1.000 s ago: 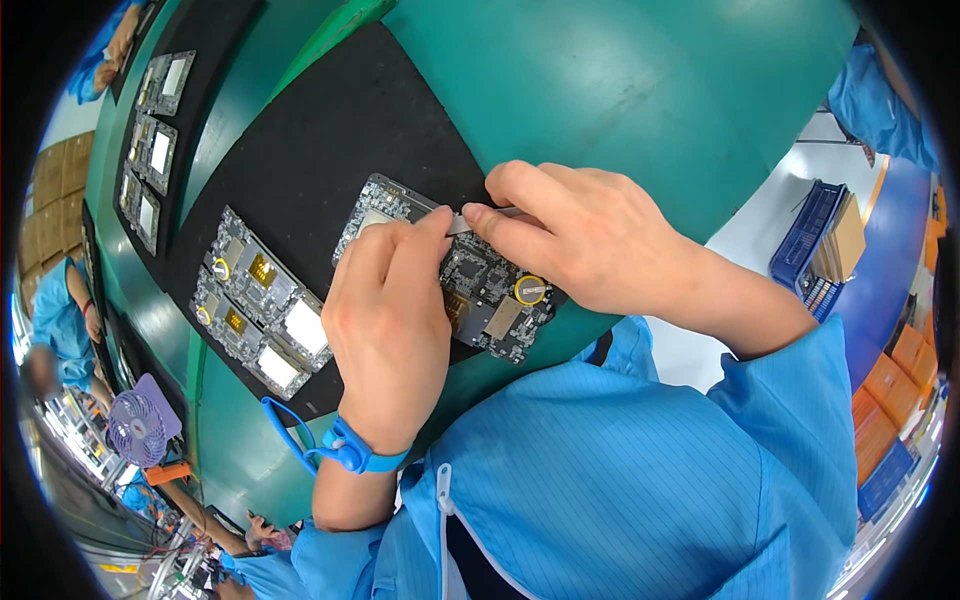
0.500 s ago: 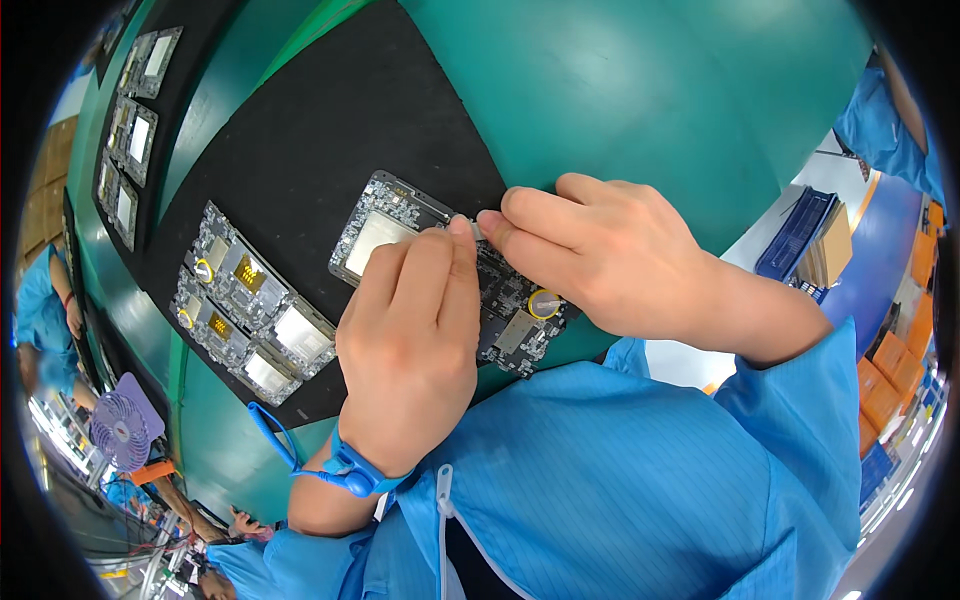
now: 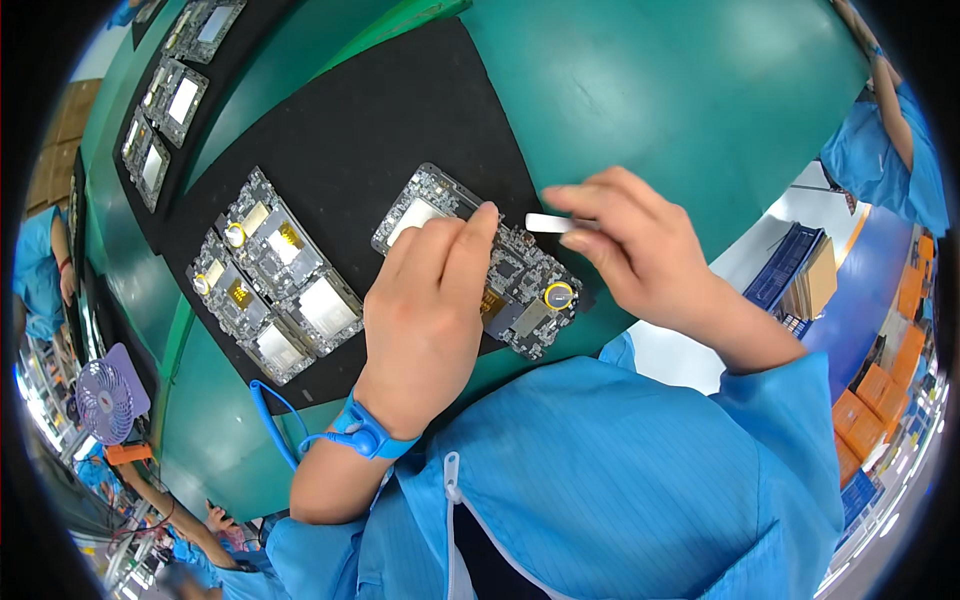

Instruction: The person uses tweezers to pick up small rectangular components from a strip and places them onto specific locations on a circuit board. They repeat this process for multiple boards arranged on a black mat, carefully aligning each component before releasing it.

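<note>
My right hand point(image 3: 645, 245) has drawn away from my left hand point(image 3: 425, 310). The pale flat strip point(image 3: 545, 223) in its fingers now shows beyond the circuit board's edge point(image 3: 540, 255).

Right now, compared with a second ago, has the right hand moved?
Yes: against the black mat, the right hand shifted rightward, away from the left hand.

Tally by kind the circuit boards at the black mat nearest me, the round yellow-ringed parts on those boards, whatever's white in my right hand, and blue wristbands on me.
Circuit boards: 3
Yellow-ringed parts: 3
White flat piece in right hand: 1
Blue wristband: 1
Total: 8
</note>
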A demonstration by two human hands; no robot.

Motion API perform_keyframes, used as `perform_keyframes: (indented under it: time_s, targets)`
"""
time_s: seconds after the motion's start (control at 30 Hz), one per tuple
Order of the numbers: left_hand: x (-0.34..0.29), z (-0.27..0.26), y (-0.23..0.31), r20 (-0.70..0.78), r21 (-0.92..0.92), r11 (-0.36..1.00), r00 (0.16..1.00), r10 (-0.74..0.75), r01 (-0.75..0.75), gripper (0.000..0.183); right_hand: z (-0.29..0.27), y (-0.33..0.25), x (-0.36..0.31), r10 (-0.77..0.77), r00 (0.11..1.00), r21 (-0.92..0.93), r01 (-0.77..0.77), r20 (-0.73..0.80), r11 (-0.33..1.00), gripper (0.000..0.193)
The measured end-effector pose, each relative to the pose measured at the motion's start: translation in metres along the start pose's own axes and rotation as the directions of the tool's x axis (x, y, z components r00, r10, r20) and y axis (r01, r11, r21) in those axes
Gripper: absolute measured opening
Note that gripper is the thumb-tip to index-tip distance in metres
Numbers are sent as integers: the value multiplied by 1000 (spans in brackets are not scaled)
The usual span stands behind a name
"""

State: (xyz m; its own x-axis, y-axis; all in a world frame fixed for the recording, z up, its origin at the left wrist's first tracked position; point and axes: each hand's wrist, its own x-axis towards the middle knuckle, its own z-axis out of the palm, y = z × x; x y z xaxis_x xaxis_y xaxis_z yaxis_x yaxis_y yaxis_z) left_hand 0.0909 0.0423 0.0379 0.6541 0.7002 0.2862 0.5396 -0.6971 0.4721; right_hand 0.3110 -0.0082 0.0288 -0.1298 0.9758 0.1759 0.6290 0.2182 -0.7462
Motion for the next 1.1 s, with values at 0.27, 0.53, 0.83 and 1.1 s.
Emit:
perform_keyframes:
  time_s: [0.27,0.53,0.83,1.1]
  targets:
    - [3,1,4,-46,-88,992,995,-94,90,22,-2,-32,-34,401,902,250,-430,162,867,42]
    - [1,5,3,-81,-65,995,993,-80,75,20,-3,-26,-29,502,799,389,-601,332,698,36]
    - [1,3,4,-72,-98,989,990,-119,112,18,-7,-24,-24,537,748,412,-663,389,625,29]
    - [2,5,-1,-79,-74,996,996,-46,40,8,-9,-26,-21,534,752,424,-659,387,621,27]
